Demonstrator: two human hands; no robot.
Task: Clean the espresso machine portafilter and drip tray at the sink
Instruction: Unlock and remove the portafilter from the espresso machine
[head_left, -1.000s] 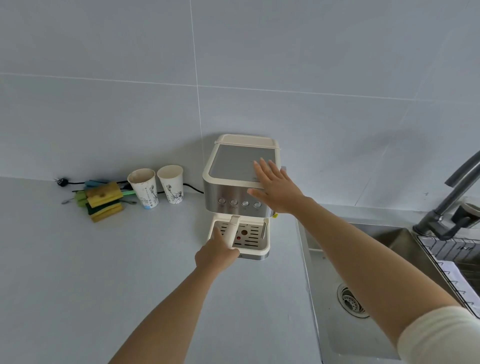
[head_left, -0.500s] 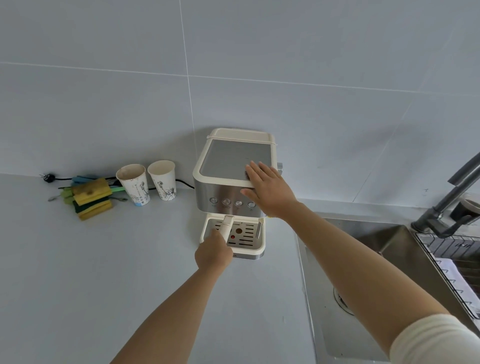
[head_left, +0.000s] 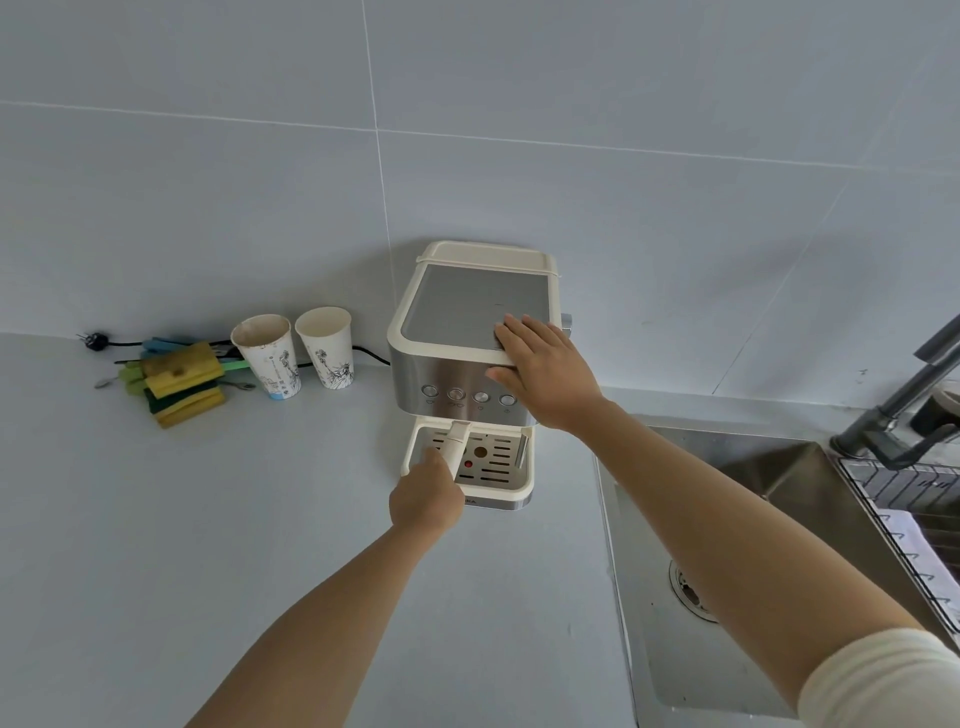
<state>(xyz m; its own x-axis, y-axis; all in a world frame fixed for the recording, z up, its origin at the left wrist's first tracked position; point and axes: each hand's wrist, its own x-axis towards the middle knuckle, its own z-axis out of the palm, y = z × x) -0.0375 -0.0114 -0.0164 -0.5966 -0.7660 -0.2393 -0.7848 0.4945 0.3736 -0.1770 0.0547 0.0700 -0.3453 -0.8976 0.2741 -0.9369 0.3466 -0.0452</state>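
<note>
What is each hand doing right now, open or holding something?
Left hand: closed around the portafilter handle.
Right hand: open, flat on top of the espresso machine.

**Removable parts in mounted position**

The cream portafilter handle (head_left: 458, 439) juts forward from under the espresso machine (head_left: 467, 312), its outer end gripped by the left hand (head_left: 427, 501). Below it the drip tray (head_left: 498, 490), cream-rimmed with a slotted steel grate, sits seated in the base. The steel sink (head_left: 779, 483) lies to the right.
</note>
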